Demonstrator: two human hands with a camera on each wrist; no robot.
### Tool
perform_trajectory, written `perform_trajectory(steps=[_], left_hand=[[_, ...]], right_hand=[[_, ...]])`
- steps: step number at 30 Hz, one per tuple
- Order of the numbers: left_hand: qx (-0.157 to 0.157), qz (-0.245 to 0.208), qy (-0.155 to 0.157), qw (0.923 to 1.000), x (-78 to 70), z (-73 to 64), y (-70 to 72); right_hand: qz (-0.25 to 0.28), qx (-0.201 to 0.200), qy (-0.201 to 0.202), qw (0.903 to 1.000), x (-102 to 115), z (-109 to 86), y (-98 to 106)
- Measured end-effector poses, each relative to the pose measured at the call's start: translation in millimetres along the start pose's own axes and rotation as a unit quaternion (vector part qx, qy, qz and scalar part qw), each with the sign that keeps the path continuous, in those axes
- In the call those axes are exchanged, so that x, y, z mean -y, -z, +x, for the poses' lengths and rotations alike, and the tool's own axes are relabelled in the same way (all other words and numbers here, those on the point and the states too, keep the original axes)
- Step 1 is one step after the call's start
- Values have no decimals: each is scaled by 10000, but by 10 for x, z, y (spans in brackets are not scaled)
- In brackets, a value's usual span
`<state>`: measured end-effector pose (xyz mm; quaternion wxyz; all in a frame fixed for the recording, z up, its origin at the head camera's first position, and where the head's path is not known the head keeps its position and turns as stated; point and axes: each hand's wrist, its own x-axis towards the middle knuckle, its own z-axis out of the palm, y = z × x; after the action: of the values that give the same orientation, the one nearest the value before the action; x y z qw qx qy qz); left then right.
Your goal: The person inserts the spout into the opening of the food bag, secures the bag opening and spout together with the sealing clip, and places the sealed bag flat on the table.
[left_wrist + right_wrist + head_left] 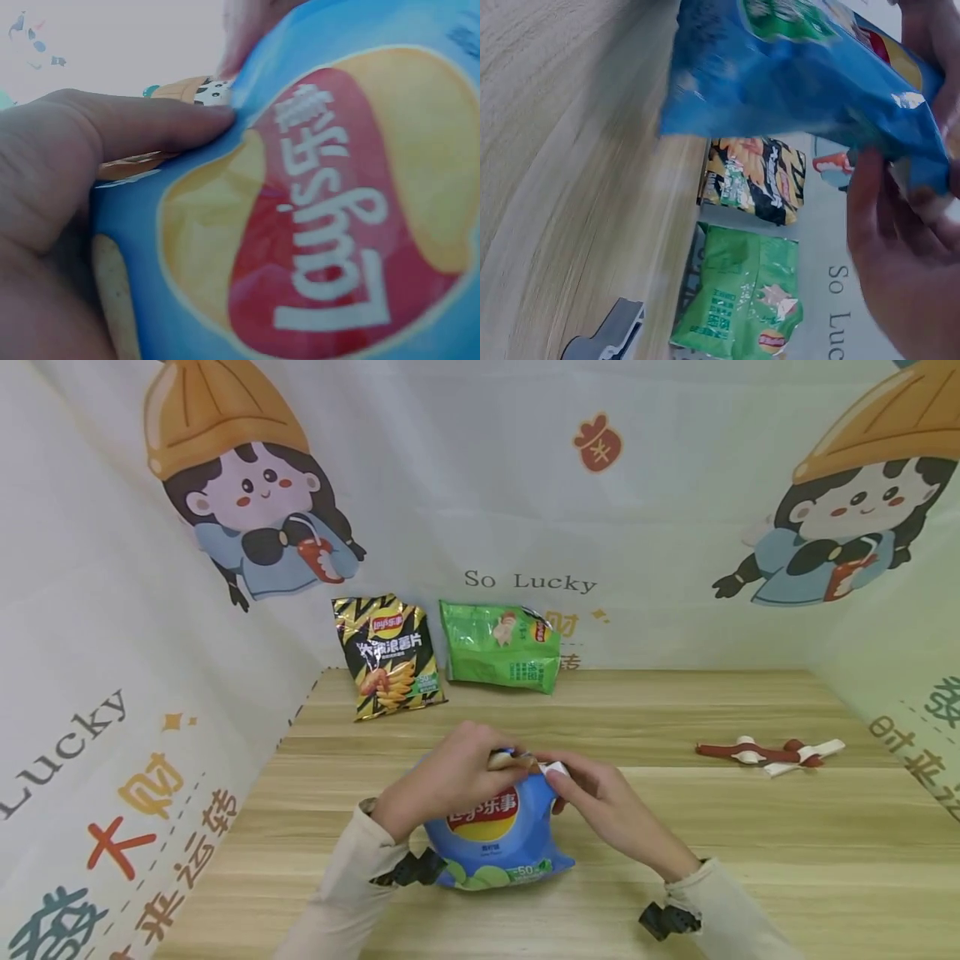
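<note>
A blue Lay's chip bag (487, 839) stands close over the wooden table in front of the person, its printed front towards the head camera. My left hand (461, 772) grips the bag's top edge from the left, its thumb lying along the upper front in the left wrist view. On the other side, my right hand (600, 797) pinches the bag's top right corner between thumb and fingers. A small white piece (555, 768) shows at the right fingertips; I cannot tell whether it is a clip or part of the bag. Fingers partly hide the bag's top edge.
A black-and-yellow chip bag (390, 656) and a green chip bag (502, 647) lean by the back cloth wall (660, 610). Several dark red and white clip-like strips (772, 753) lie crossed at the right of the table (750, 843).
</note>
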<state>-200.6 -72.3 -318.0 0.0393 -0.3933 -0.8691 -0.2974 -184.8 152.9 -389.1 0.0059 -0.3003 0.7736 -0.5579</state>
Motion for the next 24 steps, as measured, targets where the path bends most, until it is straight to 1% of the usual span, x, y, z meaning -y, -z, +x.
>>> perform_trajectory(steps=[4,7,10,15,17,19,21,24], left_hand=[[-328,-181,38,9993,5,-26,-11],[-480,-172,-6,9987,7,-38,-34],[-498,-170,-39,9986,12,-51,-56],[-292,-245,117,9992,11,-59,-75],[-263,-239,181,9992,10,-47,-91],[-325,-251,147,9990,12,-33,-115],[-412,-367,129,9984,20,-19,-145],[-486,-530,226,9972,27,-3,-184]], right_hand=[[-354,-530,212,9977,42,7,-53],[-454,-780,388,9952,66,16,-86],[-476,-896,483,9937,81,20,-108],[-464,-1043,628,9915,88,19,-143],[-462,-1106,637,9908,82,18,-152],[-496,-1194,606,9898,78,14,-161],[-583,-1330,564,9878,69,9,-172],[-686,-1602,561,9831,54,4,-208]])
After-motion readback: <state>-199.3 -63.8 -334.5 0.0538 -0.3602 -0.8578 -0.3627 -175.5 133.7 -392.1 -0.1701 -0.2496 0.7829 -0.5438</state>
